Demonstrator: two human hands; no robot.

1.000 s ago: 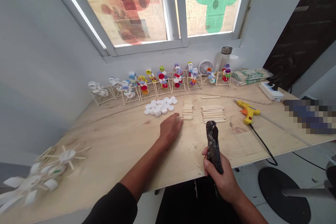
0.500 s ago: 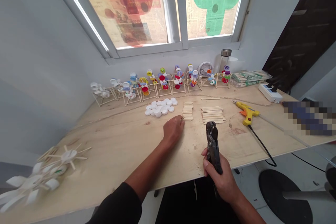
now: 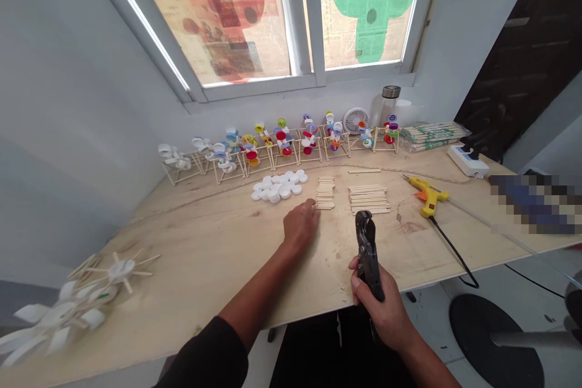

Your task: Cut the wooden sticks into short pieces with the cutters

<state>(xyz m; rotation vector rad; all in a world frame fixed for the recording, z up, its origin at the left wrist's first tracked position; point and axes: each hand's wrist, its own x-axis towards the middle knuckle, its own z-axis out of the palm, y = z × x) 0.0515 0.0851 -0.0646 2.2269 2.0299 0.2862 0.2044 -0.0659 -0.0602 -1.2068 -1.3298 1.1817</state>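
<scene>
Left hand (image 3: 300,225) on counter (image 3: 218,236), fingers together at near end of stick stack (image 3: 325,192), pinch unclear; right hand (image 3: 375,297) right of stack, fingers wrapped round pliers (image 3: 366,248).

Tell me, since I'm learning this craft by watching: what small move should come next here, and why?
Probably the left hand should pinch one stick off the stack of wooden craft sticks. Its fingertips are already at that stack's near edge, while the right hand is busy gripping the dark metal pliers.
</scene>
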